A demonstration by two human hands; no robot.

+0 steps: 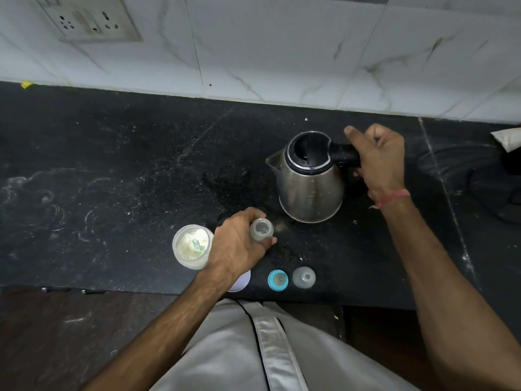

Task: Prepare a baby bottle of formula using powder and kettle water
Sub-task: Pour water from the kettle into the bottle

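Observation:
A steel kettle [308, 187] with a black lid stands on the black counter [112, 170], spout pointing left. My right hand [379, 156] grips its black handle, thumb stretched out. An open clear baby bottle [261, 229] stands upright in front of the kettle, and my left hand [239, 244] holds it around the body. Left of that hand is an open jar of pale powder [191, 246] with a green scoop inside. Near the counter's front edge lie a blue ring with teat [278, 280] and a clear cap [304, 277].
A white lid [242, 280] peeks out under my left wrist. A white tiled wall with a socket plate [90, 19] rises behind the counter. A black cord and base [496, 182] lie at the far right. White powder streaks mark the counter's left part.

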